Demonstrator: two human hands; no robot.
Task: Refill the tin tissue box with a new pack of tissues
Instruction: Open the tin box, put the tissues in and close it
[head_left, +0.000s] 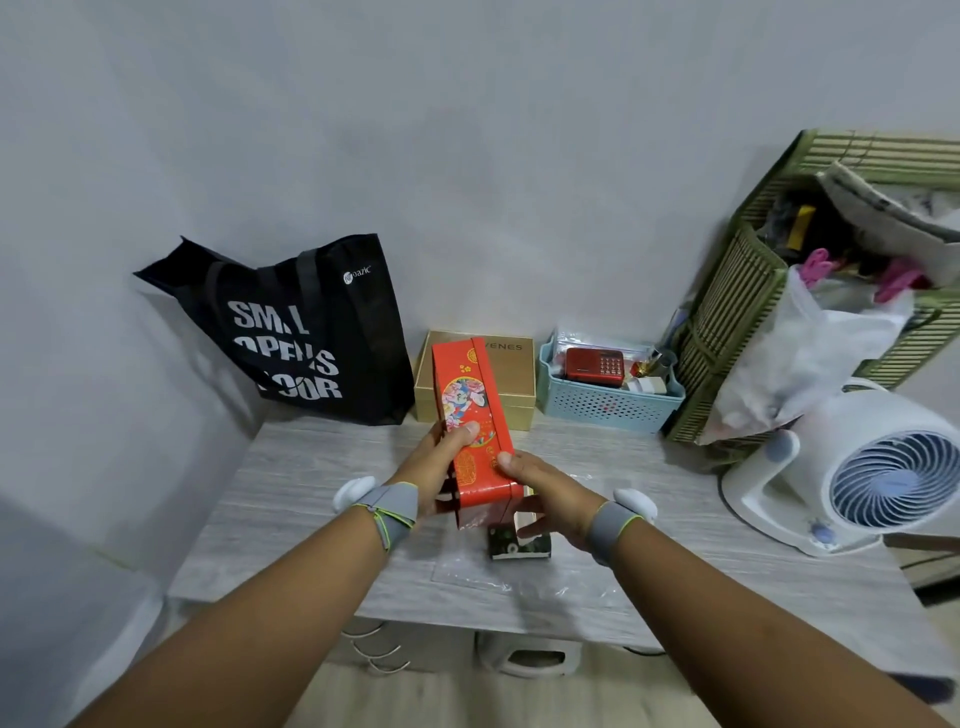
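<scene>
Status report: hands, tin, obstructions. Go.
Left hand and right hand both gripping red tin tissue box, raised off table. Tissue pack on table beneath. Nothing obstructing.

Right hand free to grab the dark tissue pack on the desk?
Probably not yet: the right hand is shut on the red tin, as is the left hand. The tissue pack lies unobstructed just beneath it.

Red tin tissue box (475, 415), floral print, long rectangular, held tilted off the counter between left hand (441, 467) and right hand (540, 488). Dark green tissue pack (519, 543) lies just under right hand.
</scene>
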